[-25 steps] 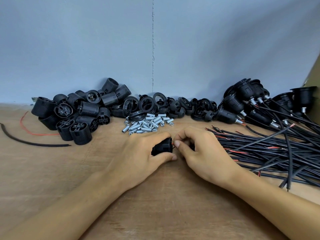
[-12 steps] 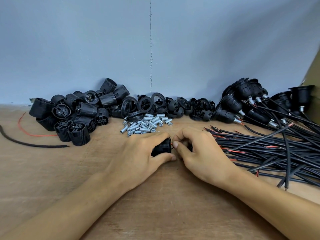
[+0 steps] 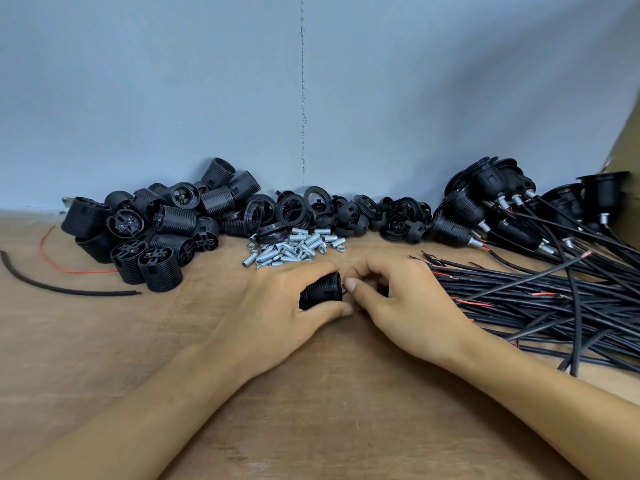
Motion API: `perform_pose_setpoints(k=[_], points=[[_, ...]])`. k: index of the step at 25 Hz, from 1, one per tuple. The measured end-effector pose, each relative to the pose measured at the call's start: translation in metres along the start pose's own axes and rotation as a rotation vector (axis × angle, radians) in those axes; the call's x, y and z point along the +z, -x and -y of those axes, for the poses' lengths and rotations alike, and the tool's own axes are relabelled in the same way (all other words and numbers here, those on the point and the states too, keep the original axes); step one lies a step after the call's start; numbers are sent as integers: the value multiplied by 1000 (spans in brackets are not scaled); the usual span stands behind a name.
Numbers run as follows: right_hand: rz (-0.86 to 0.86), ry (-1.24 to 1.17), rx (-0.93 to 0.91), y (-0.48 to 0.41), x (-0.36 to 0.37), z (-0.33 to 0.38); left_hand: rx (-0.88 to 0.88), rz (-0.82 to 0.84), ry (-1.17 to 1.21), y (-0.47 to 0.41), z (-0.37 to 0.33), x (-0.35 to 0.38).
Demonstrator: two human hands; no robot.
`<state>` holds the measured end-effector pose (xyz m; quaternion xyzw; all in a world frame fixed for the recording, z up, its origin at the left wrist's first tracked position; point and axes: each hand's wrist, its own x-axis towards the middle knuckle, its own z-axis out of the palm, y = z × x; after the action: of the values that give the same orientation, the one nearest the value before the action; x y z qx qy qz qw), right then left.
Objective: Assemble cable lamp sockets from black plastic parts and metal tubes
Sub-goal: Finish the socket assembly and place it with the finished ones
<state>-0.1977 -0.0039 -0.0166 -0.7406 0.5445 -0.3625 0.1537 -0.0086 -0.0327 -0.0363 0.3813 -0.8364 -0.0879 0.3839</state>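
Matt black plastic sockets [image 3: 162,233]; shiny metal tubes [image 3: 294,249].

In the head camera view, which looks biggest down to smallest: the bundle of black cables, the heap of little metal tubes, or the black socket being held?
1. bundle of black cables
2. heap of metal tubes
3. black socket, partly hidden by the left hand

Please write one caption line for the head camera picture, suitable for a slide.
Left hand holds a black socket body while right hand works at its end, among piled parts.
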Motion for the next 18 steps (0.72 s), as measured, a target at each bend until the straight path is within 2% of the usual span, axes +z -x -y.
perform_pose_setpoints(k=[4, 9, 14, 18], points=[[19, -56, 13, -4, -11, -2, -95, -63, 35, -1, 5, 0], [283, 195, 98, -11, -37, -12, -156, -143, 37, -2, 2, -5], [252, 114, 36, -9, -32, -16, -237, -118, 211, -3, 4, -5], [172, 53, 34, -8, -26, -19, -226, -99, 236, -3, 10, -3]])
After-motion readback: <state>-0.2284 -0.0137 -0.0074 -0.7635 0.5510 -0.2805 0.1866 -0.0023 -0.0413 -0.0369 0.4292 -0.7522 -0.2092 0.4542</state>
